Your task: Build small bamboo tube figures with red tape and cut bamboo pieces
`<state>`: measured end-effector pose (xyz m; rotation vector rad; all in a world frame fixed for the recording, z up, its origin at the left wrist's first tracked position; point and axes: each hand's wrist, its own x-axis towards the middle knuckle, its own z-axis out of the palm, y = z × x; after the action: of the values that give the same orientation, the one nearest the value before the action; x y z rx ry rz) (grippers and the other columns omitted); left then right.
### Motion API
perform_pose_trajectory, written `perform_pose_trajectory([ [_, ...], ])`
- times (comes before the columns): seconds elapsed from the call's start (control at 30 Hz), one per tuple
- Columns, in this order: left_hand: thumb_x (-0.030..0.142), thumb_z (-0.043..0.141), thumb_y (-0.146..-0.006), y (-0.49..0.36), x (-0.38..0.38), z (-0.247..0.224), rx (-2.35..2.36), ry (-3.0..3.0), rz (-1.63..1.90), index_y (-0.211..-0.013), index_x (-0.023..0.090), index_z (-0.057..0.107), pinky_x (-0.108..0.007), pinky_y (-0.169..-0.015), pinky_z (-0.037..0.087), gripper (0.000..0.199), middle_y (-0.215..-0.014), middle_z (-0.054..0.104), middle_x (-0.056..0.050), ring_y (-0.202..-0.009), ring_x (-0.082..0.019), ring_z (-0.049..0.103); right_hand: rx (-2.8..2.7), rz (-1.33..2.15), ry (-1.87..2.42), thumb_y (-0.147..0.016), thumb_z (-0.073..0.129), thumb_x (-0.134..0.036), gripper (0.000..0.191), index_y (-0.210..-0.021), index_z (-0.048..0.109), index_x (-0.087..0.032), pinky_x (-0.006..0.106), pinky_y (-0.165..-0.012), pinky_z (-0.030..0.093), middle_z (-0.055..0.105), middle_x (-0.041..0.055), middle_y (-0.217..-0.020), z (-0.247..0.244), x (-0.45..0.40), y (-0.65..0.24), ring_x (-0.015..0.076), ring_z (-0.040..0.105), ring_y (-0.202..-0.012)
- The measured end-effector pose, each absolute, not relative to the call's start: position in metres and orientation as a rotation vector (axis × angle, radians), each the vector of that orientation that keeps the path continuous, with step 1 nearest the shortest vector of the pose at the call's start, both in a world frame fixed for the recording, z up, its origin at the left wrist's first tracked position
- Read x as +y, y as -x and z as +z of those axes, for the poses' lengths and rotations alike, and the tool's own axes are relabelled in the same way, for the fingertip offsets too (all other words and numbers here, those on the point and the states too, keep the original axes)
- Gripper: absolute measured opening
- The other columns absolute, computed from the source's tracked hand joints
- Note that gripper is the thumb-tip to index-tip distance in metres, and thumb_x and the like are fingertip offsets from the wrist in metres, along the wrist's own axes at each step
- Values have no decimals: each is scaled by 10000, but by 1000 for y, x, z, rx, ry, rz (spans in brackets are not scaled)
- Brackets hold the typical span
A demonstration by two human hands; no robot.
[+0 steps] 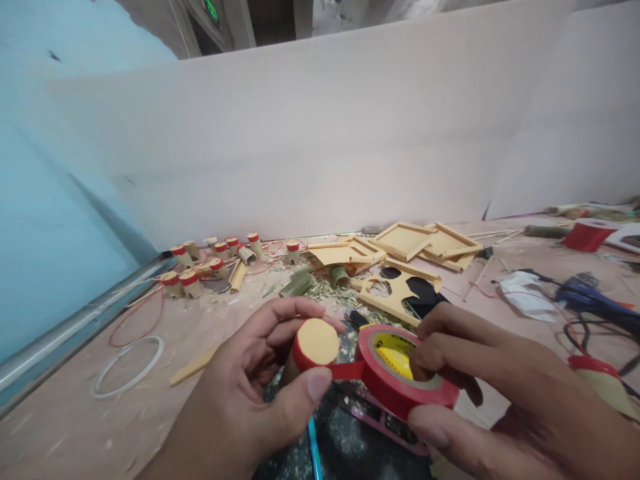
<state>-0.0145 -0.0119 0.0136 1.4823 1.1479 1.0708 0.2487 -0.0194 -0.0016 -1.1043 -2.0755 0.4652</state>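
Note:
My left hand (255, 380) is closed around a short bamboo tube (319, 341) whose top is covered by a pale flat disc. Red tape wraps the tube's upper rim, and my left thumb presses near the tape's edge. A strip of that tape stretches across to a roll of red tape (373, 370) with a yellow-lined core. My right hand (480, 373) grips the roll, fingers inside the core and thumb on its outer side. Beneath both hands lies a dark speckled surface (345, 433), with a blue stick (315, 447) on it.
Several red-rimmed bamboo pieces (191, 283) stand at the left rear. Pale wooden frames (405, 240) and a sheet with cut holes (385, 287) lie ahead among shavings. To the right are a blue glue gun (595, 300) and a red spool (587, 235). A white ring (127, 367) lies left.

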Motion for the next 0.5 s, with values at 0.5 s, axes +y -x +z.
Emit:
perform_pose_trajectory([
  [0.5, 571, 739, -953, 38, 0, 32, 1319, -2022, 874, -1270, 410, 766, -271, -868, 590, 356, -1233, 805, 30, -1111, -245, 744, -2413, 630, 1350, -941, 765, -277, 140, -1071, 736, -233, 339, -668, 546, 794, 75, -988, -34, -11, -229, 255, 730, -781],
])
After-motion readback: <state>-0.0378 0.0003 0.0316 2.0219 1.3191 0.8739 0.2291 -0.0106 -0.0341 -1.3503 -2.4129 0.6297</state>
